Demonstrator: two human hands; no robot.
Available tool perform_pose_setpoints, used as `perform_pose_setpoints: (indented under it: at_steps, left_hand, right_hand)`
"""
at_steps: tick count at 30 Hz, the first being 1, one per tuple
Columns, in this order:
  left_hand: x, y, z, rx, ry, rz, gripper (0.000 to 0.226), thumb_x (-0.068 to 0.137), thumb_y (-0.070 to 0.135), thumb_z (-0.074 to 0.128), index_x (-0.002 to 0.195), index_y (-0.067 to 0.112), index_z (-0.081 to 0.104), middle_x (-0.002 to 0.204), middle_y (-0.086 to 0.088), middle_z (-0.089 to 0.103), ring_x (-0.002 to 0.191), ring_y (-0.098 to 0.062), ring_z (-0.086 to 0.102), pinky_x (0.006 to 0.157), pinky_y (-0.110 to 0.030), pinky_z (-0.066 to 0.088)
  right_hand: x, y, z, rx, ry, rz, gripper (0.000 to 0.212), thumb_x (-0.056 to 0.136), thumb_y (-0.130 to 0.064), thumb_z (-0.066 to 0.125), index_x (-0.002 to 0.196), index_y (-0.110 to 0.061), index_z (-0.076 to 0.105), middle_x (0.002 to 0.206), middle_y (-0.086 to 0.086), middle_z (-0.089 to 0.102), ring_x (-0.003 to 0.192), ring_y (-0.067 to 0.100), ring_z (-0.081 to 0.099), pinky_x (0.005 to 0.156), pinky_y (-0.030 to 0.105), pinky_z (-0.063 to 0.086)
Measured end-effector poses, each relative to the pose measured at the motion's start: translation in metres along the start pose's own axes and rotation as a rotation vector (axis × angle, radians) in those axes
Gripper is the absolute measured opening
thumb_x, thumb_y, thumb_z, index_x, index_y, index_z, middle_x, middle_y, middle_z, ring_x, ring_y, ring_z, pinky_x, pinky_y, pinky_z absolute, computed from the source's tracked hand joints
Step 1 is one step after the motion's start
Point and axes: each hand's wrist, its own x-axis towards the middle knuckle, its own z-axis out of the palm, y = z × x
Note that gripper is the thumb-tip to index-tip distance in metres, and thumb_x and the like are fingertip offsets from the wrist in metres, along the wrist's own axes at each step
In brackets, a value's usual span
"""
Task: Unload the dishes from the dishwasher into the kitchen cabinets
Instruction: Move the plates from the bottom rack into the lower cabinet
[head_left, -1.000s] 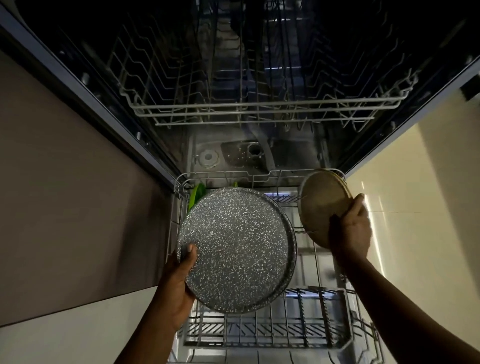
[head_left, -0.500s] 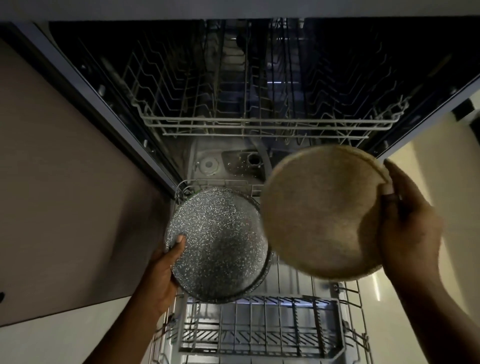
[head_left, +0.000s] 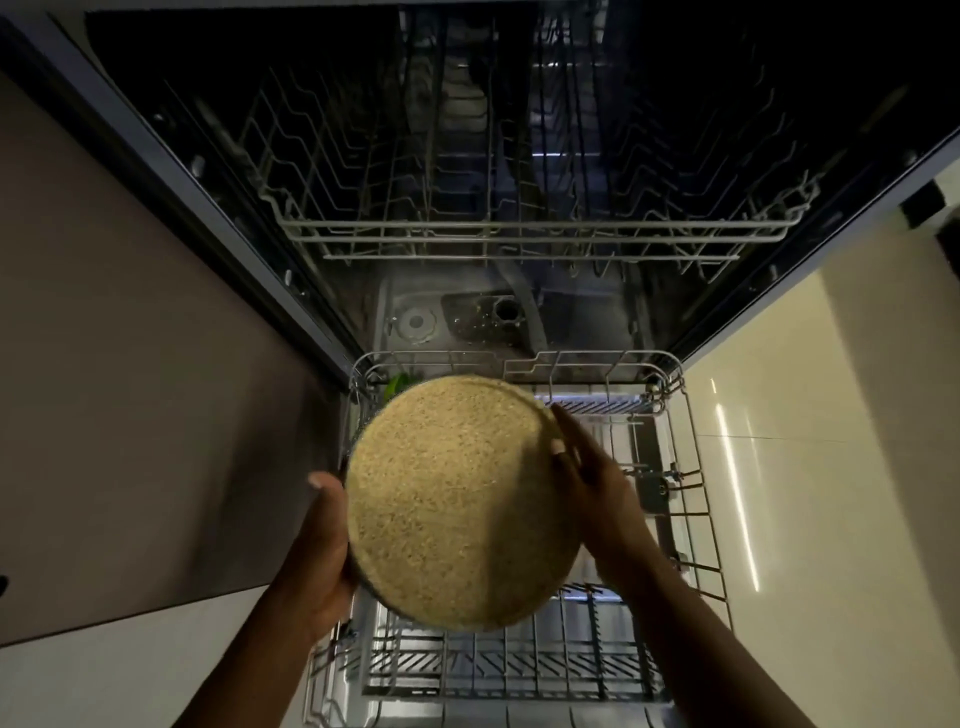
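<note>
A round tan speckled plate hangs above the pulled-out lower rack of the open dishwasher. It lies on top of a grey speckled plate, of which only a dark sliver shows at the lower left. My left hand grips the stack at its left edge, thumb on top. My right hand holds the tan plate's right rim, thumb on the edge.
A green item stands at the lower rack's back left corner. The upper rack sits inside the dark tub above. A brown cabinet panel is at the left, and glossy pale floor tile at the right.
My right hand lifted the tan plate out of the rack's right side and carried it left onto the grey plate, which my left hand kept holding. The grey plate is now covered.
</note>
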Motion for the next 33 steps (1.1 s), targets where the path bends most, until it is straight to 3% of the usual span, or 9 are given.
perform_pose_setpoints:
  at_steps: [3, 6, 12, 14, 17, 21, 25, 29, 33]
  left_hand:
    - [-0.004, 0.006, 0.009, -0.068, -0.002, 0.003, 0.061, 0.068, 0.058, 0.073, 0.121, 0.029, 0.06, 0.12, 0.003, 0.068, 0.111, -0.017, 0.064, 0.078, -0.035, 0.058]
    - [-0.007, 0.012, 0.025, -0.132, 0.07, -0.016, 0.026, 0.092, 0.023, 0.052, 0.116, 0.023, 0.063, 0.114, 0.0, 0.071, 0.107, -0.019, 0.066, 0.084, -0.039, 0.052]
    - [-0.03, 0.051, 0.05, -0.194, 0.215, -0.001, 0.023, 0.09, 0.024, 0.052, 0.106, 0.013, 0.065, 0.103, -0.008, 0.074, 0.097, -0.03, 0.067, 0.076, -0.041, 0.051]
    - [-0.045, 0.071, 0.056, -0.209, 0.211, -0.001, 0.02, 0.092, 0.025, 0.051, 0.103, 0.016, 0.065, 0.092, -0.005, 0.076, 0.09, -0.029, 0.067, 0.07, -0.039, 0.051]
    - [-0.073, 0.108, 0.062, -0.237, 0.218, -0.012, 0.025, 0.091, 0.028, 0.052, 0.108, 0.016, 0.066, 0.102, -0.011, 0.073, 0.095, -0.034, 0.065, 0.074, -0.044, 0.051]
    - [-0.127, 0.171, 0.072, -0.255, 0.179, 0.021, 0.032, 0.091, 0.028, 0.053, 0.117, 0.013, 0.064, 0.107, -0.016, 0.071, 0.097, -0.036, 0.066, 0.074, -0.044, 0.052]
    - [-0.19, 0.239, 0.08, -0.278, 0.109, 0.088, 0.03, 0.092, 0.025, 0.049, 0.114, 0.011, 0.063, 0.096, -0.018, 0.072, 0.086, -0.035, 0.066, 0.067, -0.038, 0.051]
    - [-0.248, 0.311, 0.078, -0.274, 0.089, 0.194, 0.022, 0.093, 0.021, 0.048, 0.107, 0.012, 0.063, 0.08, -0.014, 0.074, 0.083, -0.034, 0.064, 0.067, -0.037, 0.049]
    - [-0.304, 0.375, 0.067, -0.24, 0.081, 0.283, 0.03, 0.091, 0.018, 0.05, 0.117, 0.007, 0.061, 0.097, -0.019, 0.07, 0.09, -0.036, 0.063, 0.07, -0.039, 0.049]
  right_hand:
    - [-0.003, 0.0, 0.003, -0.189, 0.024, -0.064, 0.053, 0.1, -0.02, 0.042, 0.146, -0.04, 0.026, 0.123, -0.008, 0.05, 0.112, 0.012, 0.052, 0.078, 0.017, 0.044]
    - [-0.006, -0.009, -0.002, -0.185, 0.072, -0.087, 0.055, 0.1, -0.012, 0.043, 0.145, -0.038, 0.028, 0.12, -0.004, 0.052, 0.107, 0.008, 0.051, 0.083, 0.019, 0.042]
    - [-0.019, -0.071, -0.015, -0.1, 0.095, -0.122, 0.027, 0.1, -0.023, 0.043, 0.123, -0.028, 0.057, 0.103, -0.001, 0.065, 0.072, -0.009, 0.06, 0.061, 0.008, 0.044]
    - [-0.027, -0.099, -0.016, -0.091, 0.101, -0.116, 0.03, 0.1, -0.02, 0.044, 0.128, -0.019, 0.055, 0.101, 0.009, 0.066, 0.076, 0.002, 0.065, 0.061, 0.007, 0.046]
    - [-0.048, -0.142, -0.017, -0.191, 0.13, -0.18, 0.043, 0.099, -0.014, 0.044, 0.139, -0.031, 0.042, 0.119, 0.007, 0.063, 0.104, 0.02, 0.062, 0.08, 0.015, 0.046]
    - [-0.08, -0.218, -0.029, -0.258, 0.09, -0.155, 0.036, 0.103, -0.028, 0.033, 0.135, -0.036, 0.048, 0.123, 0.004, 0.059, 0.084, 0.006, 0.055, 0.061, 0.0, 0.037]
    - [-0.121, -0.304, -0.031, -0.343, 0.08, -0.253, 0.041, 0.101, -0.019, 0.034, 0.136, -0.037, 0.049, 0.125, -0.003, 0.057, 0.113, 0.02, 0.054, 0.088, 0.028, 0.042]
    - [-0.161, -0.384, -0.024, -0.349, 0.074, -0.322, 0.041, 0.098, -0.014, 0.037, 0.133, -0.028, 0.054, 0.126, 0.002, 0.061, 0.11, 0.021, 0.056, 0.095, 0.035, 0.047]
    - [-0.202, -0.452, -0.016, -0.339, 0.061, -0.424, 0.04, 0.095, -0.016, 0.042, 0.132, -0.023, 0.055, 0.132, 0.002, 0.059, 0.117, 0.021, 0.055, 0.102, 0.036, 0.044]
